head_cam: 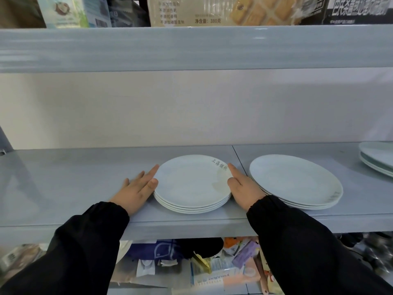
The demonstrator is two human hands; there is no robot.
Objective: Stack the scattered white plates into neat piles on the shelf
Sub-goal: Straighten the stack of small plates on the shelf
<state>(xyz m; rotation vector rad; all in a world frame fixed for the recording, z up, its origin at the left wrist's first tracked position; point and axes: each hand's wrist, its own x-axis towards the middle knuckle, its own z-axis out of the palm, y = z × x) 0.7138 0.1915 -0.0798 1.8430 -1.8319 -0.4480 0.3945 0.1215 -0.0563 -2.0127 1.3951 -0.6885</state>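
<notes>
Left hand [136, 192] and right hand [244, 188] flat, fingers straight, pressing either side of the middle plate pile [191, 182], which holds four white plates. Pile sits at the front of the grey-blue shelf [63, 184]. Second plate pile [295, 182] just right of the right hand. Third pile [378, 158] cut off at the right edge. Pale back wall. Cartons [212, 11] on the shelf above are cropped; packets [212, 271] below are blurred.

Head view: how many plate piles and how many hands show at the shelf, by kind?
Plate piles: 3 (middle pile, right pile, far-right pile cut by the frame edge)
Hands: 2 (left hand, right hand)
Total: 5
</notes>
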